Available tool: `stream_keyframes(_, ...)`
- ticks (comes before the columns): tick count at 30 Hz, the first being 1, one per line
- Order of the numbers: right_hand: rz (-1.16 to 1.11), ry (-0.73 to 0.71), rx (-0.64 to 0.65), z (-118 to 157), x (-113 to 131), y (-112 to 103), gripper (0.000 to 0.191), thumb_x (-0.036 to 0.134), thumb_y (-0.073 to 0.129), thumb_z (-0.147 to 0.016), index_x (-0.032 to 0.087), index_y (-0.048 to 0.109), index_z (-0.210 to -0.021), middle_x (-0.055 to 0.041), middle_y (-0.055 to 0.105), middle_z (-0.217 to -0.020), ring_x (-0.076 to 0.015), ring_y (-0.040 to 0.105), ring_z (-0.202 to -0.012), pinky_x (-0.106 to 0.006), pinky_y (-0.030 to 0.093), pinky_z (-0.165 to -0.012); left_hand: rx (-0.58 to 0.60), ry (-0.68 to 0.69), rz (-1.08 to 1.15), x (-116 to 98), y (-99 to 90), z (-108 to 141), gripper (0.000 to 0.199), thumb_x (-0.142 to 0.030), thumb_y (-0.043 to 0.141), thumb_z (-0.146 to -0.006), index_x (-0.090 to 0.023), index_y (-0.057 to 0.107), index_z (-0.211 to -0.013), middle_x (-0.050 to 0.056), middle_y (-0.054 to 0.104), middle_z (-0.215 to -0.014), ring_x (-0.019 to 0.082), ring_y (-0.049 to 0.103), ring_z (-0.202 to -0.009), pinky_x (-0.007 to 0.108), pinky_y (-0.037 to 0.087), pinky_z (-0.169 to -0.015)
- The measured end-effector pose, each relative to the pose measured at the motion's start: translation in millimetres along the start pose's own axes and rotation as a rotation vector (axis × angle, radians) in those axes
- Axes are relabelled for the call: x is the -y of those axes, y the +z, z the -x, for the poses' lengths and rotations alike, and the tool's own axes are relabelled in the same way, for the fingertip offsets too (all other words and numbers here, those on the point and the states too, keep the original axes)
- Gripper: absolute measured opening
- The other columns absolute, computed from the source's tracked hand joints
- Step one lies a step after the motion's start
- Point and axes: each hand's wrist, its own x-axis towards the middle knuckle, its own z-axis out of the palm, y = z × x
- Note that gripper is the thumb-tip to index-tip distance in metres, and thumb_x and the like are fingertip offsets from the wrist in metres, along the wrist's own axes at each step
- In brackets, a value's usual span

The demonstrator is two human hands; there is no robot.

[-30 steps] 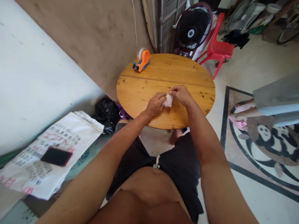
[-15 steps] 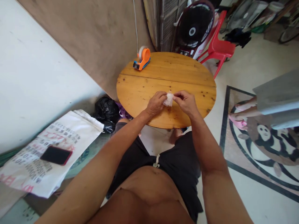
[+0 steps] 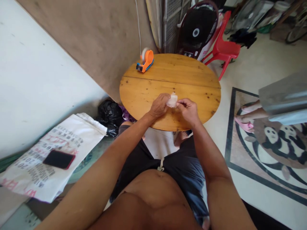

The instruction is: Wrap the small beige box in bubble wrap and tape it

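Note:
A small whitish, partly see-through packet is held just above the round wooden table. My left hand grips it by its left side, fingers closed. At its lower right edge, my right hand is closed in a pinch, with thumb and forefinger touching it. What exactly the packet is, and whether its edge is folded or taped, is too small to make out. On the table's far left side stands an orange and blue tape dispenser with a roll of clear tape.
A fan and a red chair stand behind the table. To the left, a phone lies on a printed white sack, beside a black plastic bag. Another person's feet are on the floor at right.
My right hand has moved slightly down and left, from the packet's upper right to its lower right edge. The packet is tilted differently. My left hand keeps its grip.

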Motion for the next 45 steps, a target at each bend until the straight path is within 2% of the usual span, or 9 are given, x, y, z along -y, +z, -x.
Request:
stream_keyframes(3,-0.218,0.206,0.049,-4,2,-1,0.019,0.040,0.073,-0.075,0.021,0.070,-0.078,0.0016,0.065,-0.062,-0.0142,0.060,-0.057,-0.028,0.049,-0.058,0.006,-0.005,0.026,0,-1.0,1,0.042,-0.048,0.045,-0.102,-0.016,0.055,-0.128,0.018,0.065,-0.124,0.030,0.061,-0.122,0.051,0.051,-0.104)
stream_keyframes(5,-0.286,0.258,0.056,-5,4,-1,0.024,0.042,0.077,-0.072,0.020,0.070,-0.078,0.0020,0.065,-0.061,-0.0132,0.060,-0.056,-0.026,0.049,-0.056,0.012,0.000,0.054,-2,-3.2,1,0.050,-0.053,0.049,-0.098,-0.016,0.053,-0.131,0.019,0.064,-0.127,0.032,0.059,-0.124,0.052,0.051,-0.105)
stream_keyframes(8,-0.304,0.247,0.060,-4,9,-2,0.027,0.044,0.079,-0.071,0.020,0.070,-0.078,0.0017,0.066,-0.061,-0.0121,0.060,-0.055,-0.025,0.049,-0.055,0.011,-0.005,0.072,-5,-6.8,0,0.050,-0.056,0.048,-0.099,-0.016,0.055,-0.129,0.019,0.066,-0.126,0.031,0.061,-0.123,0.050,0.051,-0.105)
stream_keyframes(17,-0.293,0.261,0.038,-17,9,1,0.030,0.047,0.078,-0.074,0.021,0.064,-0.071,0.0031,0.061,-0.056,-0.0115,0.057,-0.049,-0.023,0.046,-0.049,-0.002,-0.039,0.040,-12,-10.5,-4,0.043,-0.043,0.033,-0.107,-0.018,0.067,-0.110,0.015,0.071,-0.117,0.025,0.064,-0.120,0.047,0.055,-0.106)
stream_keyframes(22,-0.246,0.087,0.027,-13,4,-4,0.021,0.040,0.073,-0.077,0.021,0.070,-0.086,0.0012,0.068,-0.073,-0.0121,0.059,-0.058,-0.027,0.050,-0.057,-0.019,-0.050,0.053,-12,-11.8,-5,0.050,-0.045,0.029,-0.109,-0.016,0.070,-0.105,0.015,0.072,-0.116,0.024,0.065,-0.120,0.045,0.054,-0.108)
stream_keyframes(27,0.113,-0.300,0.074,1,2,-9,0.020,0.023,0.065,-0.082,0.022,0.074,-0.100,-0.0041,0.071,-0.092,-0.0180,0.066,-0.080,-0.034,0.055,-0.077,-0.026,-0.053,0.049,-10,-9.9,-5,0.052,-0.046,0.029,-0.109,-0.016,0.071,-0.103,0.015,0.072,-0.118,0.023,0.065,-0.120,0.044,0.053,-0.108)
stream_keyframes(30,0.296,-0.402,0.036,5,1,-7,0.020,0.018,0.058,-0.088,0.022,0.073,-0.100,-0.0073,0.072,-0.096,-0.0208,0.067,-0.088,-0.037,0.056,-0.084,-0.032,-0.050,0.058,-9,-9.4,-4,0.052,-0.045,0.029,-0.109,-0.016,0.071,-0.102,0.015,0.073,-0.117,0.023,0.065,-0.119,0.043,0.053,-0.108)
stream_keyframes(38,0.476,-0.440,0.055,7,6,-3,0.020,0.024,0.053,-0.097,0.023,0.072,-0.103,-0.0093,0.072,-0.101,-0.0219,0.067,-0.093,-0.034,0.054,-0.082,-0.031,-0.069,0.059,-11,-10.9,-5,0.053,-0.046,0.029,-0.108,-0.017,0.072,-0.100,0.015,0.073,-0.118,0.023,0.065,-0.120,0.044,0.054,-0.108)
stream_keyframes(45,0.405,-0.383,0.038,1,10,-3,0.020,0.027,0.052,-0.098,0.023,0.072,-0.096,-0.0096,0.072,-0.096,-0.0232,0.066,-0.093,-0.038,0.054,-0.087,-0.033,-0.072,0.049,-12,-10.9,-5,0.054,-0.046,0.028,-0.109,-0.016,0.072,-0.102,0.015,0.073,-0.119,0.023,0.066,-0.120,0.046,0.055,-0.108)
